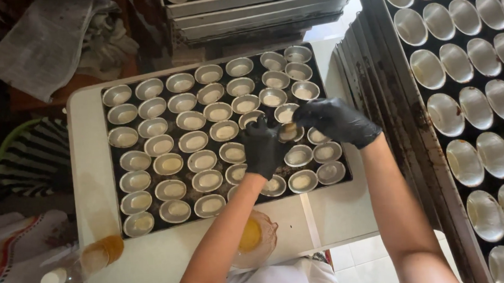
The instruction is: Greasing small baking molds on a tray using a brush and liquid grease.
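A: Presently, both hands sit over the right middle of the dark rectangular baking tray (112, 164) on the white counter (91, 148). Left hand in a black glove (262, 148), right hand in a black glove (335, 121). Between them is one small oval metal tart mould (288, 132), tilted off its row.

B: Grip state?

A: Right fingers (305, 117) curl down onto the mould's rim; left fingers (271, 134) meet it from the other side. Both pinch the mould, as far as the gloves let me read. What goes on inside it is hidden by the fingers.

B: Technique note?

A: My judgement: steady the mould with one hand, press with the other, keep pressure even round the wall so the lining stays uniform, and reseat it flat in its own slot without nudging neighbours, which stand nearly touching.

B: Containers?

A: Tray moulds each hold a pale layer at the bottom. A clear glass bowl (256, 237) at the counter's near edge holds a yellow substance, partly behind the left forearm. A larger dark tray (409, 103) to the right carries bigger oval moulds, which look empty and shiny. More metal trays (257, 11) are stacked beyond. A small amber jar (101, 253) lies near left; its contents are unclear.
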